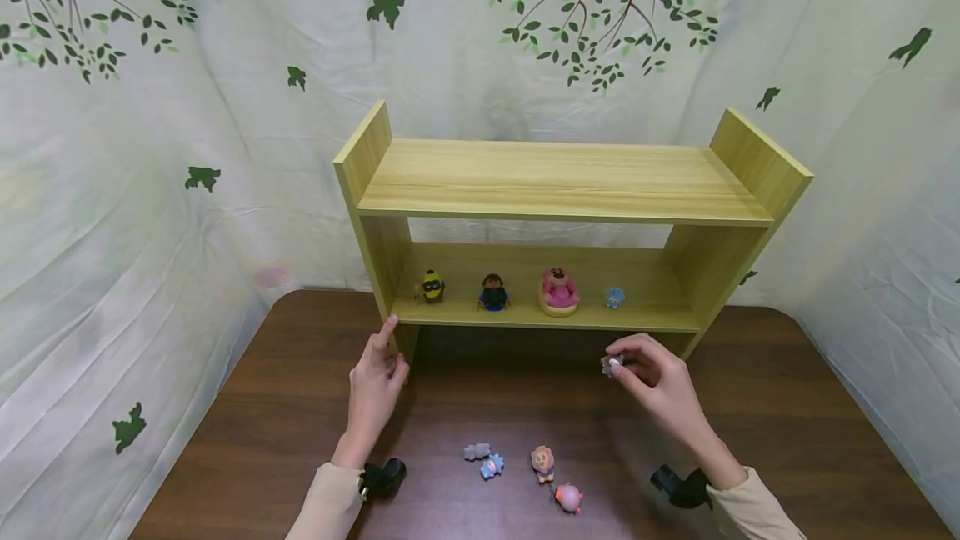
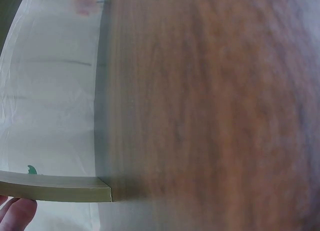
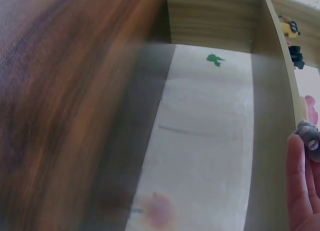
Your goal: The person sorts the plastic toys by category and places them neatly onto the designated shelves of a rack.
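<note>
My right hand [image 1: 660, 386] pinches a small grey figure [image 1: 612, 365] between thumb and fingers, just below the front edge of the middle shelf [image 1: 525, 322]. The right wrist view shows the same grey figure [image 3: 308, 135] at the tips of the fingers [image 3: 298, 181]. My left hand [image 1: 375, 382] touches the shelf's left front corner with an extended finger; in the left wrist view its fingers [image 2: 20, 213] rest by the side board [image 2: 60, 188]. On the middle shelf stand a yellow figure [image 1: 432, 286], a dark-clothed figure [image 1: 493, 293], a pink figure [image 1: 558, 290] and a small blue figure [image 1: 615, 297].
On the brown table [image 1: 247, 440] in front lie a grey figure [image 1: 476, 451], a blue-white figure [image 1: 492, 466], an orange-maned figure [image 1: 542, 462] and a round pink figure [image 1: 568, 497]. The shelf's top board [image 1: 555, 177] is above, and a leaf-patterned cloth [image 1: 262, 107] hangs behind.
</note>
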`<state>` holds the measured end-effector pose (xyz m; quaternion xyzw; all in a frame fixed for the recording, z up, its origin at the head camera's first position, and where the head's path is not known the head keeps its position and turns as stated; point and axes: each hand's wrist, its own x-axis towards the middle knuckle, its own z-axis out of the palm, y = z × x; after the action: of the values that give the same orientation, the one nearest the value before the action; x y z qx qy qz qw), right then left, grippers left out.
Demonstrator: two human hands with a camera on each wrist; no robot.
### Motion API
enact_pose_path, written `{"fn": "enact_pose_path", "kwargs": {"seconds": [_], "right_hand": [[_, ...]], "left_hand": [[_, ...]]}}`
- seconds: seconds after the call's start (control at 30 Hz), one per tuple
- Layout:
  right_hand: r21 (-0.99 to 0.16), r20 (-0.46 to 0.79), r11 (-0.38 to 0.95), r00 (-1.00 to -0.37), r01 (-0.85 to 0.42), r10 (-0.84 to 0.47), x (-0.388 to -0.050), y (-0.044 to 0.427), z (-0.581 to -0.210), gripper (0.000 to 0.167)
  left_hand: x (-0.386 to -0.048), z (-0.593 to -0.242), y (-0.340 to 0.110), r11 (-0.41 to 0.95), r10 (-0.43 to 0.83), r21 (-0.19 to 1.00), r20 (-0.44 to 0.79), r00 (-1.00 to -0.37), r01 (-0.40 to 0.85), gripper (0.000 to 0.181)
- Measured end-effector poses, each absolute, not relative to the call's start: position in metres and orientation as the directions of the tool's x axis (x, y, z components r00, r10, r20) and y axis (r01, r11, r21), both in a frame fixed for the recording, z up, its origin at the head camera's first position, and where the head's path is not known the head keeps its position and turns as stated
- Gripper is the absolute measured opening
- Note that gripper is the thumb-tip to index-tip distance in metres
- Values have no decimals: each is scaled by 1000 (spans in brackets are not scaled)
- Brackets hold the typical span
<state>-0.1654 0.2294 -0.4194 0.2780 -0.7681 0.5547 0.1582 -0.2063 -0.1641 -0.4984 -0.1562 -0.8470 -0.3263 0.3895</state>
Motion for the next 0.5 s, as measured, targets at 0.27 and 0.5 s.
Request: {"fn": "enact_pose_path", "kwargs": {"seconds": [0.27,0.5], "right_hand": [[-751,571,250,-791,-611,-218,-169,234,-413,28],[-740,589,291,-794,-606,-154,-172,239,-408,32]], "left_hand": [[-206,-499,-164,735,6,437,760,-649,518,84],[-206,-499,-164,732,5,443,756,-655,517,85]]}}
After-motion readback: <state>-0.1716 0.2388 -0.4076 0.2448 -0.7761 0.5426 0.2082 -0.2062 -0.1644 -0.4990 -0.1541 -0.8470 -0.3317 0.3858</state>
